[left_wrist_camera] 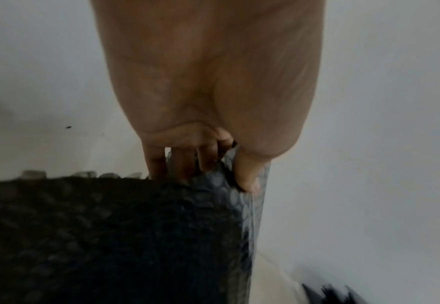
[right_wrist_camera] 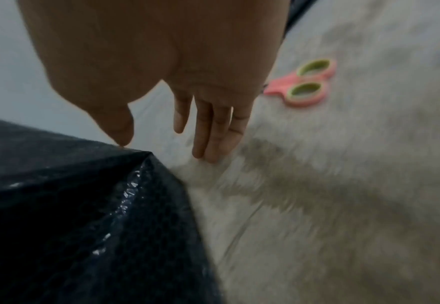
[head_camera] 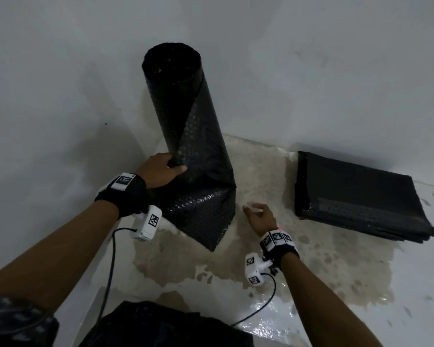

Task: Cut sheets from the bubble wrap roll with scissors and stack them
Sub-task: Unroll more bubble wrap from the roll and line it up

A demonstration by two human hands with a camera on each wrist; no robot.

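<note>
My left hand (head_camera: 161,171) pinches the bubble wrap roll's (head_camera: 186,116) loose edge to unroll it, while my right hand (head_camera: 259,217), fingers relaxed and empty, hovers beside it near the pink scissors (right_wrist_camera: 304,84).

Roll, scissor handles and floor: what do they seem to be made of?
Bubble wrap roll: black plastic film, glossy, with rows of raised bubbles. Scissors handles: likely matte pink plastic with green-lined loops; blades hidden. Floor: seemingly glossy white coating worn to bare beige patches.

Black wristbands (head_camera: 129,196), seemingly fiducial-tagged
</note>
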